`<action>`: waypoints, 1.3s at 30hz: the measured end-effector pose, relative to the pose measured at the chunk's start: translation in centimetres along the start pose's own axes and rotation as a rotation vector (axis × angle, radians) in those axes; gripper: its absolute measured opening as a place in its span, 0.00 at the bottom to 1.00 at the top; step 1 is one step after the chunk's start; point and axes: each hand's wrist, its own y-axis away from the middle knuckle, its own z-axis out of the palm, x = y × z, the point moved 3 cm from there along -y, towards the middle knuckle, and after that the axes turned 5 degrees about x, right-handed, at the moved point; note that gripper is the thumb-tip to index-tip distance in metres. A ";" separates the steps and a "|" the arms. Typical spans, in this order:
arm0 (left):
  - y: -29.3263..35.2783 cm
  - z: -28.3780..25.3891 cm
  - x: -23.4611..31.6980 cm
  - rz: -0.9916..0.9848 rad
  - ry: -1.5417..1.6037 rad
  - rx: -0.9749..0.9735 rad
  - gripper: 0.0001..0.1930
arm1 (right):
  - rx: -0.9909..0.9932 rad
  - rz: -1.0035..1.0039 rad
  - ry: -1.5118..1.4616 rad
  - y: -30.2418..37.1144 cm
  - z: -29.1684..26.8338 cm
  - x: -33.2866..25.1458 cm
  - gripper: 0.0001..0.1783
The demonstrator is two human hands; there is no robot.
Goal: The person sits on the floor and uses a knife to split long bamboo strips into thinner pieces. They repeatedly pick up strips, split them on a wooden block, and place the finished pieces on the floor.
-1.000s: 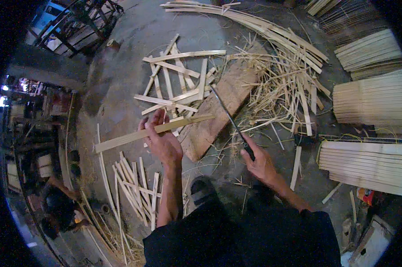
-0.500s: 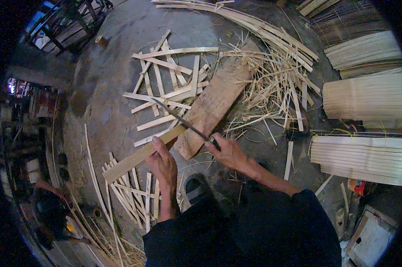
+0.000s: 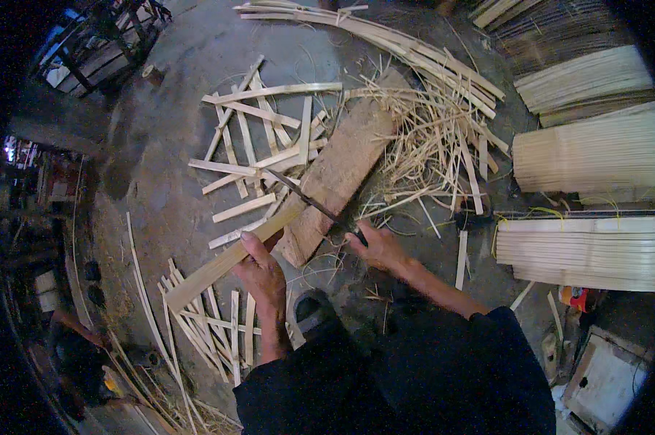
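My left hand (image 3: 261, 274) is closed round a flat, pale bamboo strip (image 3: 213, 277), thumb on top. The strip slants up to the right, and its far end lies at the near part of a thick wooden block (image 3: 348, 156). In my right hand (image 3: 378, 249) is the dark handle of a long-bladed knife (image 3: 309, 200). Its blade points up to the left and crosses the strip's far end over the block. The fingers under the strip are partly hidden.
Split bamboo pieces (image 3: 242, 206) lie scattered left of the block, thin shavings (image 3: 433, 145) heaped to its right. Long strips (image 3: 385, 40) stretch beyond. Bundled slats (image 3: 592, 148) are stacked at right. More strips (image 3: 200, 319) lie near my left arm. Another person (image 3: 81, 355) is at far left.
The whole view has shifted slightly. My right hand has moved a little away from my left, drawing the knife a little to the right. Both hands keep their grip.
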 end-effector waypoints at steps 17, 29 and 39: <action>-4.1 -4.3 0.1 0.414 0.168 0.257 0.22 | 0.062 0.080 -0.051 1.5 -0.2 5.4 0.23; 0.4 -25.1 -18.2 0.320 -0.936 0.104 0.21 | 0.025 0.214 -0.135 2.7 2.0 7.0 0.21; -13.7 6.6 -10.4 0.332 -0.553 -0.183 0.23 | 0.059 0.151 -0.116 2.7 1.8 5.6 0.22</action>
